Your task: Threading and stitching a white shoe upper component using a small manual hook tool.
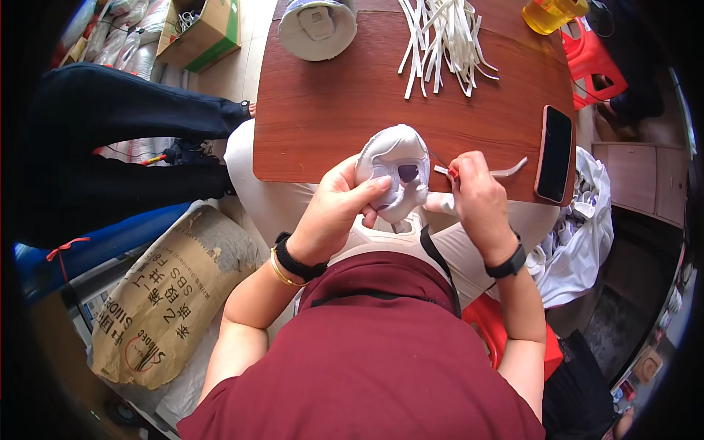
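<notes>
My left hand (334,209) grips a puffy, glossy white oval piece (389,144) just over the table's near edge, thumb on its face. A small dark opening shows in the middle of this piece. Beside it on the right, my right hand (480,194) is closed around a small red-handled tool (453,174), mostly hidden by the fingers. A thin tip seems to point toward the oval piece. A curved white strip (510,171) lies on the table by the right knuckles; a short white strip end also shows near the fingers.
On the brown wooden table (330,110) are a heap of white strips (444,44), a round whitish container (317,33), a yellow cup (546,16) and a phone (555,154). A white bag (587,249) hangs right. Left are a person's dark-trousered legs (147,103) and a paper sack (176,293).
</notes>
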`<state>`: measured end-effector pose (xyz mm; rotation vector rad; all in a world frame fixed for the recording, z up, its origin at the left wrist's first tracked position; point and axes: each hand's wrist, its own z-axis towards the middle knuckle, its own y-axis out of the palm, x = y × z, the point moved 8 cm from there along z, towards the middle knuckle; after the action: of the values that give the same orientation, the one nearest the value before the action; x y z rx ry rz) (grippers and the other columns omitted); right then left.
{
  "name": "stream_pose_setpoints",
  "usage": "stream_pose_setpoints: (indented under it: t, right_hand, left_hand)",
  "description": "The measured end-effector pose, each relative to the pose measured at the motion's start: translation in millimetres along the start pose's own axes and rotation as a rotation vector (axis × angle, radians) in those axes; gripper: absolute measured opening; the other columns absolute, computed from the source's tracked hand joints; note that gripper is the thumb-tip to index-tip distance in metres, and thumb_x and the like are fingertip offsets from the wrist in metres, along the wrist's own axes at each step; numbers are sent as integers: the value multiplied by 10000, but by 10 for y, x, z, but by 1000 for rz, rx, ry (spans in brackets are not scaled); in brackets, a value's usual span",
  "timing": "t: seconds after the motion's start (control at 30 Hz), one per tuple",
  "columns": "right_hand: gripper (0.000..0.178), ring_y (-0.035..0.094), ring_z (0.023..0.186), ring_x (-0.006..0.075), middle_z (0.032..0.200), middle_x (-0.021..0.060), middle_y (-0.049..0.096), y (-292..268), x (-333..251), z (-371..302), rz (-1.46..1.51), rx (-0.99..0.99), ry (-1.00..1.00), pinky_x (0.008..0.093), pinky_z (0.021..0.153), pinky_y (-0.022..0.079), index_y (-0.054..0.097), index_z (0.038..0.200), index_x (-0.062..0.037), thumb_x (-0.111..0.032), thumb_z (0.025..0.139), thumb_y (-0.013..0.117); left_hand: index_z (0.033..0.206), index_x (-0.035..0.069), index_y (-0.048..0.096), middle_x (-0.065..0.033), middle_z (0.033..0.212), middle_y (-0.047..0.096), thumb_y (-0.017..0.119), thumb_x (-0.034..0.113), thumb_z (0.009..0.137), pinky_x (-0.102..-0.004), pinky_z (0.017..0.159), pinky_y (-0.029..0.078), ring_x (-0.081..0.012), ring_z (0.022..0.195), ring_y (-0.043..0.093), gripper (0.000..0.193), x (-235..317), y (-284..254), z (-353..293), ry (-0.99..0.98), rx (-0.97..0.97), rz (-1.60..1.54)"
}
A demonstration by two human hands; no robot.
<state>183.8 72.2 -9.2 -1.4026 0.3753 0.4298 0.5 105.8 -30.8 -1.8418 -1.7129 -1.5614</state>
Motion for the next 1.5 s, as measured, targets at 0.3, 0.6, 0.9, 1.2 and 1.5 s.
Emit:
stream_pose_setpoints:
  t: [0.3,0.6,0.9,1.2,1.5]
  right_hand:
    - [107,629,736,338,952,114,571,-56,34,-35,50,-109,50,420,631,502,578,940,-32,-54,863,649]
    - [85,579,681,172,788,94,602,-398,-397,80,585,-225,89,301,637,470,616,914,11,-29,854,662]
    - [106,600,692,163,799,83,627,-270,-336,63,623,-103,199,285,637,484,611,920,9,-24,843,675]
    - [121,635,714,180,820,98,648,-322,-358,61,534,-37,156,287,645,510,607,934,9,-14,838,677]
    - [113,659,717,225,820,112,633,-286,-352,70,519,38,121,313,645,528,611,916,8,-1,827,680]
  left_hand:
    - [1228,0,562,-7,940,646,647,142,934,-158,524,416,-10,684,523,337,15,15,-16,1,52,-11]
    - [1232,3,573,-26,948,662,657,128,923,-174,509,438,-32,713,559,344,-20,144,0,4,-48,30]
    - [1209,9,586,13,899,639,680,175,919,-156,501,395,5,661,501,347,-37,211,-11,33,-37,89]
    - [1197,7,597,2,915,654,673,145,911,-169,506,403,-15,693,526,326,-42,228,9,10,-14,134]
    - [1218,-17,579,-29,943,666,643,96,928,-212,606,512,-62,745,602,318,0,281,35,52,-5,99]
